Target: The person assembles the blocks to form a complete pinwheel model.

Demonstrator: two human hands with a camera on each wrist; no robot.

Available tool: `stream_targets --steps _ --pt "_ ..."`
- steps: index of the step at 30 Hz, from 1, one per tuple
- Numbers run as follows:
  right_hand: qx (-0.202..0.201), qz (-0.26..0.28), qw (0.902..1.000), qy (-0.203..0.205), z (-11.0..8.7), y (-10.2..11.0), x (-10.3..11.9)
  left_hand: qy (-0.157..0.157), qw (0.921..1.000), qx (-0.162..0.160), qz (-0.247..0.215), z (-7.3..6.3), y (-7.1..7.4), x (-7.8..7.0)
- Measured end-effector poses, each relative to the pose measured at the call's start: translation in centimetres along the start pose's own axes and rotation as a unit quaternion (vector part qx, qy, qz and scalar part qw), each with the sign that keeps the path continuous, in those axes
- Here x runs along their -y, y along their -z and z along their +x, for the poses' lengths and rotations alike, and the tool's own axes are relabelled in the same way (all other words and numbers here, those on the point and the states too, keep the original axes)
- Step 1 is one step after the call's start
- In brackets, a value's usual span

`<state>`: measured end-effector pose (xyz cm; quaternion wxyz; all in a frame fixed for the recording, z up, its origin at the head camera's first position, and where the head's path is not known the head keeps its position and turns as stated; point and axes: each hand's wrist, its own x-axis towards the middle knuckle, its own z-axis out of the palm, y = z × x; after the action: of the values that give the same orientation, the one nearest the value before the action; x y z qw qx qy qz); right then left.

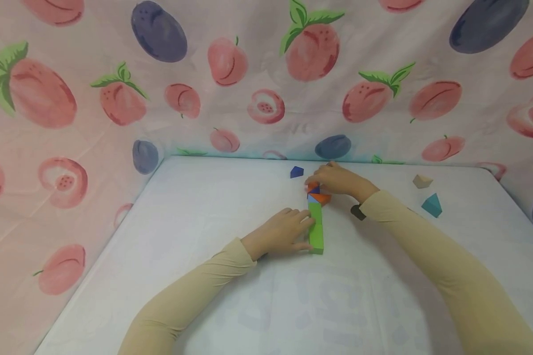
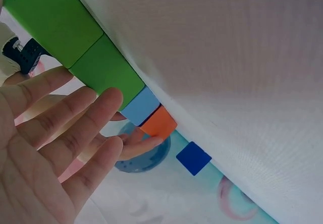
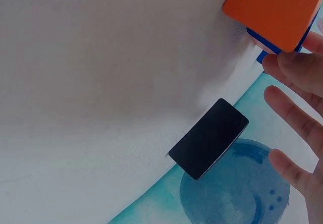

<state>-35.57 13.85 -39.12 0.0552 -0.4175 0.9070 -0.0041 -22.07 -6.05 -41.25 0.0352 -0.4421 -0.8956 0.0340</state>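
Toward the tabletop's [image 1: 222,197] far edge, I see the right hand [image 1: 337,178] pinching the farther orange block [image 1: 313,187]; the left hand [image 1: 284,230], fingers spread, touches the green blocks [image 1: 317,238].

Green blocks [image 2: 63,27]: we can read no letters or numbers on their sides.
Orange block [image 3: 277,12]: we see a plain face, no words.
Black block [image 3: 209,139]: we find nothing to read on its dark side.
Fruit cloth [image 1: 266,59]: we see only painted fruit, no words.
White table cover [image 1: 231,305]: we see faint marks near the front, too pale to read.
Dark blue wrist gear [image 2: 25,55]: we see pale bits, too small to read.
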Motion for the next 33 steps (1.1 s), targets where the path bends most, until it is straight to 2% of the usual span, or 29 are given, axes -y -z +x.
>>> stream_targets --steps 24,33 --pt "0.012 0.002 0.9998 -0.012 0.1 0.4 0.1 0.003 1.0000 0.006 -0.006 0.0 -0.2 0.1" --pt "-0.021 -0.015 0.9997 -0.006 1.1 2.3 -0.4 0.004 0.9999 0.010 0.002 0.0 -0.3 0.1"
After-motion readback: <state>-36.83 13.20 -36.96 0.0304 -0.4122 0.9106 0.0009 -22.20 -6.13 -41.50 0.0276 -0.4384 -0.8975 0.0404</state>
